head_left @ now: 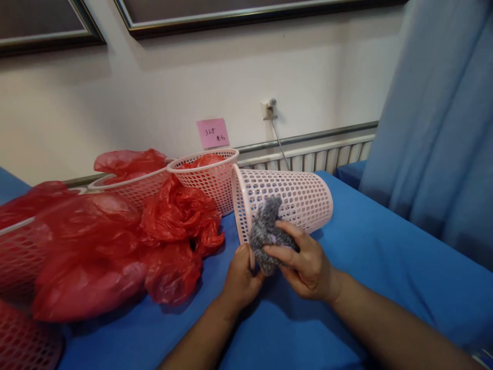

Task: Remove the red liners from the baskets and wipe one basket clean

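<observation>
A pink perforated plastic basket (296, 192) lies on its side on a blue-covered surface (370, 246), its wide mouth facing left. My left hand (242, 272) is closed around the near part of its rim. In my right hand (308, 262) is a bunched grey cloth (269, 231), pressed against the outside of the basket near the rim. The fingers of the right hand wrap over the cloth. Part of the basket's side and rim is hidden behind the cloth and both hands.
Red plastic bags (177, 216) lie in a heap on the left. Behind them stand more pink baskets (217, 185) with red bags inside. A pink note (212, 133) and a socket (269, 110) are on the wall, above a radiator (308, 160). A blue curtain (435, 128) hangs at right.
</observation>
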A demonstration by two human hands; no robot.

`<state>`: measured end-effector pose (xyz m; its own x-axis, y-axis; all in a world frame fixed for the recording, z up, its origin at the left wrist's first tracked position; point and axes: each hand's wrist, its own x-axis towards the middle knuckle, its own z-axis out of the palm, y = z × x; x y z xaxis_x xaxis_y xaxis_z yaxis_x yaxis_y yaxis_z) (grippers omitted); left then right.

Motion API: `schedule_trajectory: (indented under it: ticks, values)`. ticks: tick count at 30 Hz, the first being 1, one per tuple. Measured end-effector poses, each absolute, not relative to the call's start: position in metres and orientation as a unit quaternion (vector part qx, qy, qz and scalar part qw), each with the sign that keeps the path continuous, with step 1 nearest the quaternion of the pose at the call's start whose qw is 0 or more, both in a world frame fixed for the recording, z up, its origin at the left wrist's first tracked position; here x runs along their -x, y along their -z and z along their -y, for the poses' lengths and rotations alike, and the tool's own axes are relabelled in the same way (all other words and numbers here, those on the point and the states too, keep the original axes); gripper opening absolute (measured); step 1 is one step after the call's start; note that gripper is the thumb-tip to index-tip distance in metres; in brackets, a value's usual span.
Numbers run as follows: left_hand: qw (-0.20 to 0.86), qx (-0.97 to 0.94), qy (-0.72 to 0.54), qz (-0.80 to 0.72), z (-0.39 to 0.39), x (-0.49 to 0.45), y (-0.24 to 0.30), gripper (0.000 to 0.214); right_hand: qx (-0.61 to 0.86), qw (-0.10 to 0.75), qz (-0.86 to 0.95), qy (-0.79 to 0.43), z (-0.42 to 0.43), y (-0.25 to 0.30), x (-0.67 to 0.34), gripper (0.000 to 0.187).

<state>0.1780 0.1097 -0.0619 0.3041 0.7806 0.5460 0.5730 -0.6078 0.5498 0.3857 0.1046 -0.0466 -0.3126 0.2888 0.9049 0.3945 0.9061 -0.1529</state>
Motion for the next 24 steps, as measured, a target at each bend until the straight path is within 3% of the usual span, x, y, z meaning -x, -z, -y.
schedule_trajectory:
  ticks: [4,8,12,15,21,24]
  values:
    - [0.179,-0.724,-0.51,-0.428,-0.109,-0.172,0.055,0.023,0.207,0.54,0.815,0.046,-0.113,0.051,-0.387,0.043]
    - [0.163,-0.74,-0.492,-0.428,-0.111,-0.167,0.058,0.019,0.427,0.654,0.623,0.037,-0.157,0.061,-0.423,0.036]
    - [0.113,-0.788,-0.446,-0.41,-0.109,-0.17,0.059,0.014,0.569,0.686,0.453,-0.026,-0.196,0.068,-0.46,0.037]
    - [0.075,-0.809,-0.427,-0.397,-0.108,-0.174,0.059,0.014,0.522,0.673,0.525,0.003,-0.184,0.065,-0.448,0.037]
    - [0.056,-0.839,-0.396,-0.369,-0.109,-0.175,0.067,0.017,0.242,0.567,0.786,0.053,-0.105,0.051,-0.383,0.057]
    - [0.066,-0.84,-0.39,-0.372,-0.111,-0.175,0.068,0.017,0.263,0.578,0.771,0.052,-0.113,0.052,-0.39,0.053]
